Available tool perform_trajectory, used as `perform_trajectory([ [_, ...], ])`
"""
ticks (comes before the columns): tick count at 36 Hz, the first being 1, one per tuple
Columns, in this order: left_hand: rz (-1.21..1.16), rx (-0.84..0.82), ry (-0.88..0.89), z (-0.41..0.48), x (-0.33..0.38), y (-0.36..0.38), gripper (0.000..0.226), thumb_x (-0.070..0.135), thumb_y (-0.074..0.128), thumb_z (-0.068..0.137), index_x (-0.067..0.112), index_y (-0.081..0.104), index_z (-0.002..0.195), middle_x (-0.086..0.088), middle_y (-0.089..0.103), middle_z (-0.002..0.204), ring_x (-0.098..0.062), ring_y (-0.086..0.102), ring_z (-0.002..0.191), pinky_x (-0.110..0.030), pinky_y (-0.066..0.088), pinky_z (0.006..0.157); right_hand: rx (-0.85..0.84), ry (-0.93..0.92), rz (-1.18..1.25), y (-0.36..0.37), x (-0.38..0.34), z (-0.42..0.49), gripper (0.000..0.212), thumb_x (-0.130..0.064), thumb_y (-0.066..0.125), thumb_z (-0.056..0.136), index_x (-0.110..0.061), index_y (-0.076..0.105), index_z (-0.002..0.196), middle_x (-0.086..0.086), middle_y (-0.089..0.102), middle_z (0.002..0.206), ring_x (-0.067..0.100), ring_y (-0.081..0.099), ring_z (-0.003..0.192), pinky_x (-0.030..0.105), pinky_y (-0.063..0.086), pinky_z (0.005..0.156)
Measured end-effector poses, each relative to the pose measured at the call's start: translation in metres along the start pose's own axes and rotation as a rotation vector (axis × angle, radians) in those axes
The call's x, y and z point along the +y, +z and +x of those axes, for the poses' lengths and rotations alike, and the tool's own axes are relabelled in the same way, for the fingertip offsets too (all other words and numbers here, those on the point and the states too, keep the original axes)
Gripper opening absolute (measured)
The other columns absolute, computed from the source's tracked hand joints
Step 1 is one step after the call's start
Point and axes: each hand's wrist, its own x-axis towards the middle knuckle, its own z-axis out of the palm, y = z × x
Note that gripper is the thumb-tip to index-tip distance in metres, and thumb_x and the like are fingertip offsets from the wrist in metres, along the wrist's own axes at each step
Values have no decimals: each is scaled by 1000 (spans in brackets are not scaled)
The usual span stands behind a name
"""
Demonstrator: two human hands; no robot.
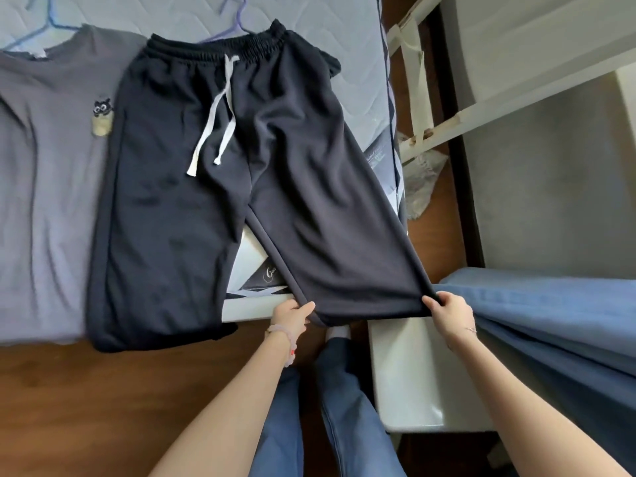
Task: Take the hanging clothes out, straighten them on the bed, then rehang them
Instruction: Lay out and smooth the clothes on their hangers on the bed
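Observation:
Dark navy sweatpants with a white drawstring lie on the bed, waistband at the far side. Their right leg is stretched off the bed's near edge toward me. My left hand pinches the left corner of that leg's hem and my right hand pinches the right corner, pulling the hem taut. The left leg lies flat with its hem hanging over the mattress edge. A grey T-shirt with a small animal patch lies flat to the left, on a blue hanger. A purple hanger shows behind the waistband.
A white bed frame runs along the right. Blue bedding lies at the right beside a white board. Brown wooden floor is below me, with my legs in blue jeans.

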Motion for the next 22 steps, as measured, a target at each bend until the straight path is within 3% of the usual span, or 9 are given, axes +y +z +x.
perform_trajectory([
  [4, 219, 24, 11, -9, 1, -5, 24, 15, 56, 90, 15, 49, 66, -8, 59, 80, -16, 59, 67, -24, 38, 56, -77, 22, -99, -11, -4, -5, 8, -16, 57, 94, -18, 62, 99, 11, 66, 98, 32, 61, 94, 32, 43, 74],
  [6, 294, 48, 39, -18, 4, -12, 23, 15, 57, 86, 18, 52, 64, -9, 59, 79, -22, 58, 73, -24, 36, 55, -136, 32, -123, -17, -5, -12, 28, -11, 57, 91, -17, 65, 118, 10, 68, 107, 27, 57, 92, 30, 43, 74],
  [9, 319, 61, 63, -34, 15, -25, 10, 13, 59, 83, 20, 60, 76, -7, 61, 80, -23, 57, 81, -24, 39, 61, -153, 16, -75, -24, -8, -27, 35, -12, 58, 93, -14, 64, 128, 7, 70, 126, 27, 62, 107, 29, 43, 78],
  [11, 314, 44, 96, -49, 23, -35, 8, 13, 63, 81, 16, 62, 87, -2, 61, 77, -22, 58, 83, -28, 46, 71, -149, -6, -43, -28, -11, -39, 33, -11, 59, 94, -12, 66, 126, 8, 70, 125, 28, 64, 114, 31, 45, 81],
  [13, 319, 11, 153, -69, 30, -48, 12, 13, 67, 76, 18, 62, 87, 0, 62, 75, -21, 58, 82, -29, 49, 80, -171, -26, 11, -30, -13, -52, 29, -7, 61, 92, -8, 69, 119, 10, 73, 115, 29, 67, 108, 35, 50, 88],
  [16, 327, -13, 214, -101, 35, -74, 15, 7, 66, 80, 20, 60, 84, 2, 66, 73, -17, 61, 77, -11, 46, 64, -225, -67, 44, -30, -19, -76, 23, -1, 60, 91, -7, 70, 111, 6, 73, 93, 23, 67, 87, 32, 49, 76],
  [19, 296, 32, 254, -133, 30, -107, 15, 6, 58, 84, 20, 61, 82, 7, 71, 62, -18, 67, 78, -15, 49, 68, -265, -118, 48, -25, -23, -105, 21, 1, 54, 94, -8, 69, 104, 6, 72, 86, 17, 65, 76, 25, 45, 66],
  [22, 244, 99, 260, -166, 11, -141, 18, 4, 50, 88, 17, 60, 83, 2, 71, 64, -16, 66, 69, -7, 45, 54, -339, -127, 22, -14, -31, -135, 20, 4, 52, 95, -10, 66, 91, 8, 69, 78, 16, 61, 67, 23, 41, 61],
])
